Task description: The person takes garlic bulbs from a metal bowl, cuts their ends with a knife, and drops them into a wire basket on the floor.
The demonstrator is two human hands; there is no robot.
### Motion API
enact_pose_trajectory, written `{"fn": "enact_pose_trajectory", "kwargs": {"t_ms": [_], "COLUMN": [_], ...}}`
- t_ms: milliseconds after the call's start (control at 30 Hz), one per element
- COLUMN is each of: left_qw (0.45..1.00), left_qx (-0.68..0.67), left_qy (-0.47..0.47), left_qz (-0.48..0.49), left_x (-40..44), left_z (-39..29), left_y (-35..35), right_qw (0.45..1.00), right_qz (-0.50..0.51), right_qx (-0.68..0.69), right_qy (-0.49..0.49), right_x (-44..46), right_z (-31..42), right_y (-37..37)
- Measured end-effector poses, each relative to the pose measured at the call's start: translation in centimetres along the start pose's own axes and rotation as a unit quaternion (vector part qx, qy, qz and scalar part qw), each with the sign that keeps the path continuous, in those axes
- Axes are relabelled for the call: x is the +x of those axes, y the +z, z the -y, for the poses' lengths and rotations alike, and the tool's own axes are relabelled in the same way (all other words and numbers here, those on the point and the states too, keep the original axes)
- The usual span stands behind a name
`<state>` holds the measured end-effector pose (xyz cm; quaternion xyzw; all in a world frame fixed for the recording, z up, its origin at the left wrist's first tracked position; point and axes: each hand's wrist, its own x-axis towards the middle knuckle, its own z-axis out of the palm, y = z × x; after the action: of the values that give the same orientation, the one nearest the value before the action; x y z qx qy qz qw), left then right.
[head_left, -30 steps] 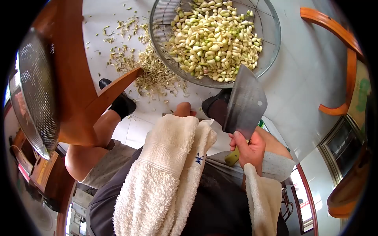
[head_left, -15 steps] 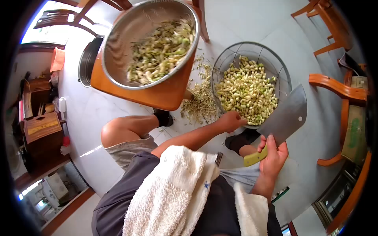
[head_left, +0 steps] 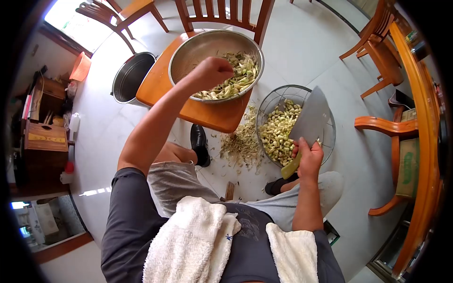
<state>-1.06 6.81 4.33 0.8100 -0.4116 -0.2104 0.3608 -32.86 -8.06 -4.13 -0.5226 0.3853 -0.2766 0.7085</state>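
My right hand (head_left: 309,160) grips a cleaver (head_left: 312,113) by its yellow-green handle. The broad blade points up and away, over a round wire basket (head_left: 334,129). Many small, trimmed pale bulbs (head_left: 278,129) fill the basket's bottom. Above a large metal colander (head_left: 191,52) is my left hand (head_left: 216,71), its fingers curled downward; whatever they may hold is hidden. Untrimmed bulbs with stems and roots (head_left: 243,78) lie in the colander, which rests on a wooden chair (head_left: 207,117).
Trimmings (head_left: 241,147) are heaped on the floor between my feet. A dark metal bucket (head_left: 133,78) stands left of the chair. More wooden chairs (head_left: 382,56) are at the right and back. An orange basket (head_left: 80,66) sits at the far left.
My left hand has moved from the wire basket's near edge up to the colander. My right hand still holds the cleaver, its blade now more over the basket. The view has shifted.
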Motion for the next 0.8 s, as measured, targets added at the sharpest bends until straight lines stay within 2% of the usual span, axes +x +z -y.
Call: {"fn": "enact_pose_trajectory", "kwargs": {"t_ms": [67,133,233,333,367,467,567,667,800], "left_qw": [0.997,0.987,0.954,0.915,0.973,0.988,0.994,0.993,0.964], "left_qx": [0.054,0.156,0.295,0.389,0.218,0.148,0.095,-0.001,-0.221], "left_qy": [0.052,0.039,-0.016,0.034,-0.049,-0.047,0.004,-0.004,-0.053], "left_qz": [-0.002,-0.030,0.052,0.104,0.066,0.027,-0.044,-0.120,-0.136], "left_x": [2.3,4.4,6.8,8.2,7.4,5.2,4.1,2.3,0.1], "left_z": [0.7,1.7,1.8,2.5,2.8,1.4,2.0,0.7,0.1], "left_y": [2.2,4.5,6.0,6.1,5.7,4.8,3.4,1.6,-0.3], "right_qw": [1.000,1.000,0.999,0.999,0.999,0.999,0.998,0.997,0.995], "right_qz": [0.006,0.003,-0.006,-0.011,-0.015,-0.016,-0.020,0.010,0.033], "right_qx": [-0.019,-0.019,-0.045,-0.044,-0.042,-0.037,-0.052,-0.066,-0.088], "right_qy": [0.009,0.009,0.013,0.010,0.012,0.011,0.022,0.031,0.020], "right_x": [-0.2,-0.5,-1.0,-1.6,-1.8,-2.1,-2.5,-2.8,-3.4], "right_z": [-0.8,-1.0,-1.5,-2.2,-2.2,-2.3,-1.9,-1.8,-1.8], "right_y": [-0.6,-0.7,-1.8,-2.9,-3.2,-4.0,-3.9,-3.7,-3.0]}}
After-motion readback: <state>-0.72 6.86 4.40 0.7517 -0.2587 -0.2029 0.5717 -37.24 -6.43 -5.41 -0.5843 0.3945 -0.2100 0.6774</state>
